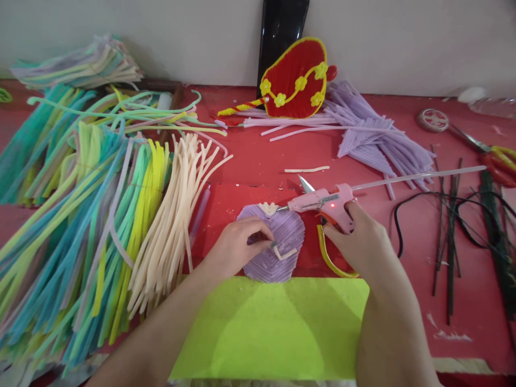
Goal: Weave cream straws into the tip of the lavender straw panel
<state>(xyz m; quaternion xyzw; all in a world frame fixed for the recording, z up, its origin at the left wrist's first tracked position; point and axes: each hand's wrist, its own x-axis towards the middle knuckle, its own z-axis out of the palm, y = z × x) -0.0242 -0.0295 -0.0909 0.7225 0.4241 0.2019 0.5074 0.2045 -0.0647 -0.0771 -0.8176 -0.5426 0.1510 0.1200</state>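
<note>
My right hand point(360, 234) grips a pink glue gun point(318, 201), its nozzle pointing left at the upper part of a purple pipe-cleaner panel point(288, 236). A long clear glue stick point(419, 177) sticks out of the gun's back, and a small red light glows on its body. Cream V-shaped strips point(269, 208) lie at the panel's top, close to the nozzle. Above the panel, my left hand point(245, 242) pinches a bent cream pipe-cleaner piece point(284, 253) between thumb and finger. Scissors with yellow handles point(326, 258) lie partly beneath the gun and my right hand.
Bundles of coloured pipe cleaners point(100, 215) fill the left side. A red and yellow fan-shaped ornament point(296, 80) leans on a black phone point(278, 32). Purple pipe cleaners point(371, 134), dark stems point(451, 242) and other scissors point(500, 156) lie right. A lime-green sheet point(274, 328) is in front.
</note>
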